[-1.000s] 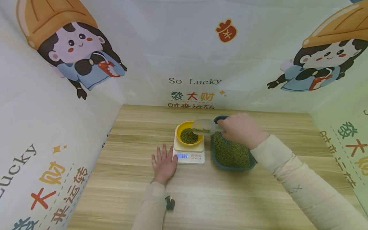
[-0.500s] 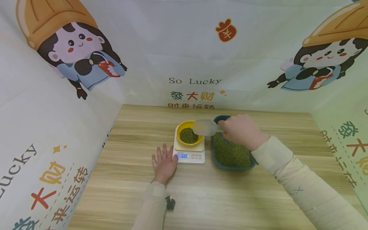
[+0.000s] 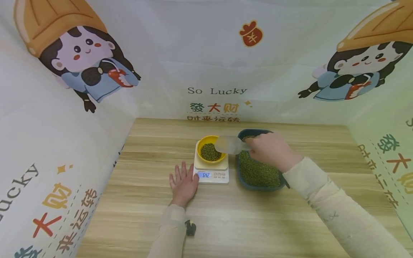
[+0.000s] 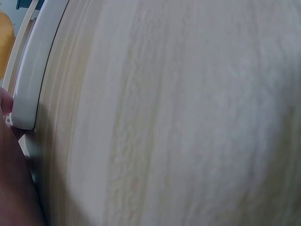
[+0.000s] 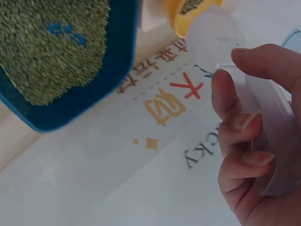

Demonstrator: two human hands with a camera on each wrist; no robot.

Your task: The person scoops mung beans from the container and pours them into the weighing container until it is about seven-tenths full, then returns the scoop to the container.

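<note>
My right hand (image 3: 271, 150) grips the handle of a clear plastic scoop (image 3: 227, 145), its fingers curled round it in the right wrist view. The scoop's mouth overlaps the right rim of a yellow bowl (image 3: 205, 139). Small green beans (image 3: 210, 153), like mung beans, lie in that bowl. It stands on a white kitchen scale (image 3: 211, 166) with a lit display (image 3: 204, 175). Flat on the table, fingers spread, my left hand (image 3: 184, 187) rests with its thumb against the scale's left edge. No beans show in the scoop (image 5: 214, 40) in the right wrist view.
A dark blue tub (image 3: 258, 188) holding many green beans (image 3: 259, 172) stands right of the scale, under my right wrist. A small black object (image 3: 190, 228) is beside my left sleeve. Printed cloth walls (image 3: 161, 79) enclose the wooden table (image 3: 151, 150) at the back and sides.
Beans that lay in the scoop a second ago no longer show there, as it has tipped over the bowl. The scale's reading has risen. My left hand has stayed in place.
</note>
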